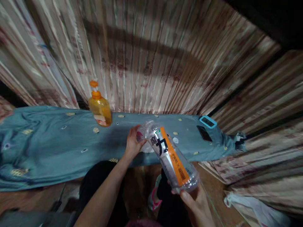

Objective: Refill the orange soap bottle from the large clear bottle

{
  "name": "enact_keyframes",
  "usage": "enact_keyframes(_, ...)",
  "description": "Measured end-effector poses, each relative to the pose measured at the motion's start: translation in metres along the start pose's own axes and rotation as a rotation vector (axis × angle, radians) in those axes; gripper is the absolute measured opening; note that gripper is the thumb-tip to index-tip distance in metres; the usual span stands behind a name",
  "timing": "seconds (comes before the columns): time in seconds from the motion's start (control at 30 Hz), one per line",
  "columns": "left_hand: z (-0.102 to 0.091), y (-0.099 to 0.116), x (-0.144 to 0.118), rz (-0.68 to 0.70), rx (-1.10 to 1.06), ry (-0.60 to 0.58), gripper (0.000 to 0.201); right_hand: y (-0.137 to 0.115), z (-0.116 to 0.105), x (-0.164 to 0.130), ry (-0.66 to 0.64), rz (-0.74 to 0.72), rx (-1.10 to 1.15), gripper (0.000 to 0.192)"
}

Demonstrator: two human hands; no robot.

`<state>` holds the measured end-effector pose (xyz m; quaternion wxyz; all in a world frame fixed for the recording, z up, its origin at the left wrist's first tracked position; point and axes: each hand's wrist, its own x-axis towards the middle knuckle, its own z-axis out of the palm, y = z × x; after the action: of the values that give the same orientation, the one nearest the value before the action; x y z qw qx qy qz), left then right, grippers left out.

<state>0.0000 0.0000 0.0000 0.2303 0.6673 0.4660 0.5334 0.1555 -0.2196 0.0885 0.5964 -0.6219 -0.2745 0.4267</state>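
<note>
A clear plastic bottle (170,156) with a white, black and orange label lies tilted in front of me, neck pointing away toward a table covered in blue cloth (52,145). My right hand (197,201) grips its base from below. My left hand (133,142) is closed around the bottle's neck end, over the table's near edge. Something white lies on the cloth just behind the neck, too blurred to identify.
An orange-yellow pump bottle (99,107) stands at the back of the table. A dark phone (204,133) and a cyan-framed phone (207,121) lie at the right end. Striped curtains hang behind and right. My legs and a pink-trimmed shoe (153,197) are below.
</note>
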Motion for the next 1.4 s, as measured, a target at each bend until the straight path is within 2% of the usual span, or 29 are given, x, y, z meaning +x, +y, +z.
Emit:
enact_keyframes(0.27, 0.0044, -0.0026, -0.0008, 0.022, -0.002, 0.024, 0.066, 0.0012, -0.0020, 0.0011, -0.013, 0.000, -0.026, 0.065)
enact_keyframes(0.47, 0.0043, -0.0026, -0.0006, 0.020, -0.013, 0.019, 0.065, 0.0002, -0.0021, 0.0001, -0.011, 0.006, -0.045, 0.064)
enact_keyframes(1.27, 0.0032, -0.0004, -0.0006, 0.015, -0.010, 0.012, 0.065, 0.0035, -0.0034, 0.0018, -0.005, -0.004, -0.057, 0.075)
enact_keyframes(1.4, 0.0020, 0.0000, -0.0006, 0.019, -0.010, 0.003, 0.066, 0.0019, -0.0032, 0.0008, -0.001, -0.005, -0.061, 0.072)
